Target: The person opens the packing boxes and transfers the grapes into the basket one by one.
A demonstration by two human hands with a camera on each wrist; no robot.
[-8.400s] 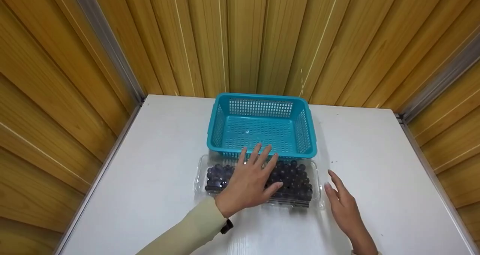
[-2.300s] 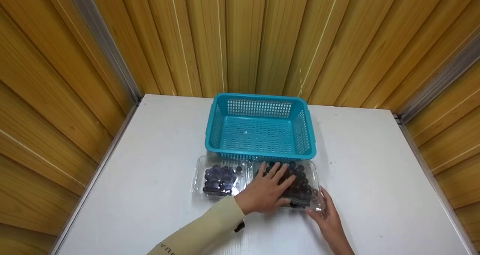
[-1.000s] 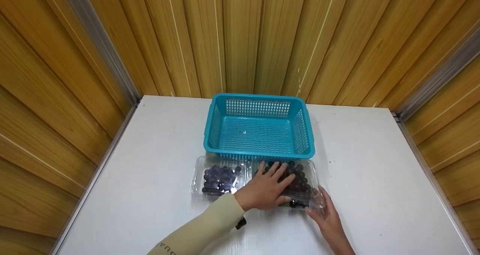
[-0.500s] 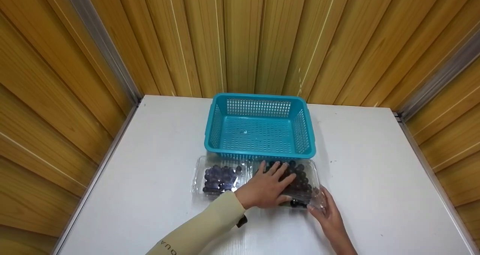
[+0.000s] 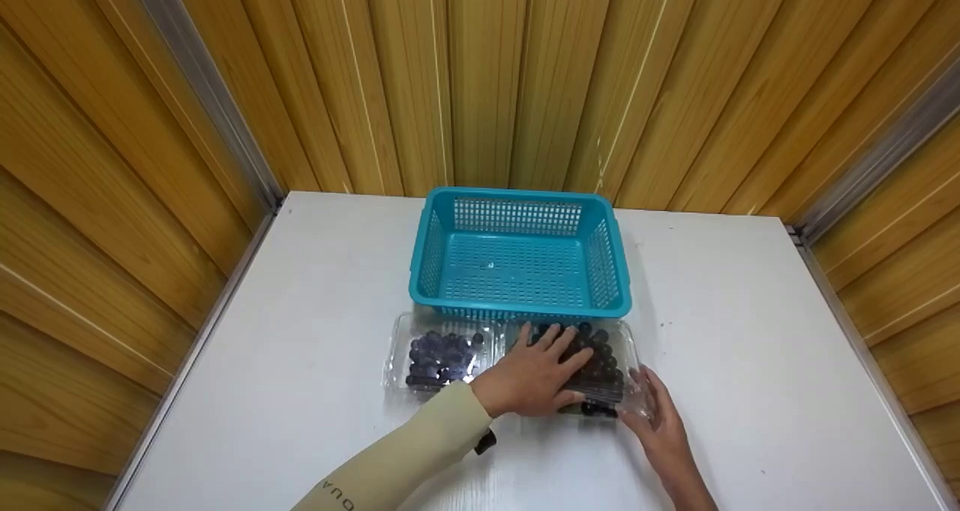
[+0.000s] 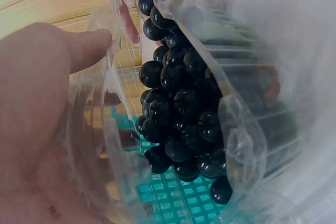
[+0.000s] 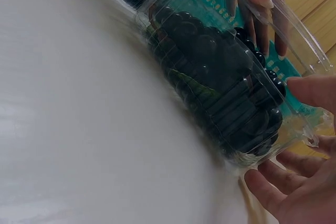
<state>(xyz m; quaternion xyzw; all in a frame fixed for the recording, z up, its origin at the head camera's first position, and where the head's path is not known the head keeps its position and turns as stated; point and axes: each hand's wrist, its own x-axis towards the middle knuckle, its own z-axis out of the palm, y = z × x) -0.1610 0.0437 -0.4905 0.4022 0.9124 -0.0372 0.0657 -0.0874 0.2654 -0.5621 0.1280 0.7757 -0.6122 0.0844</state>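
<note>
A clear plastic clamshell box [image 5: 628,342] of dark grapes [image 7: 194,45] lies before the blue-green basket. My left hand [image 5: 536,380] rests on its lid, fingers straight and spread; in the left wrist view the fingers show through the plastic. At the box's right end, my right hand [image 5: 664,425] grips the corner, thumb [image 7: 312,90] at the lid edge and fingertips [image 7: 265,187] against the lower side. Grapes [image 6: 178,98] show in a gap between the lid's front edge and the tray. My left hand hides part of the bunch.
A second clear box [image 5: 397,368] of purple grapes [image 5: 442,357] sits directly to the left. Close behind both boxes stands the blue-green mesh basket [image 5: 622,271], nothing inside. Wood-look panels [image 5: 487,83] surround the white table [image 5: 322,293].
Since the oldest frame, my left hand has moved right onto the right-hand box, and my right hand has come in to its right end. Over the last second, the right hand shifts only slightly.
</note>
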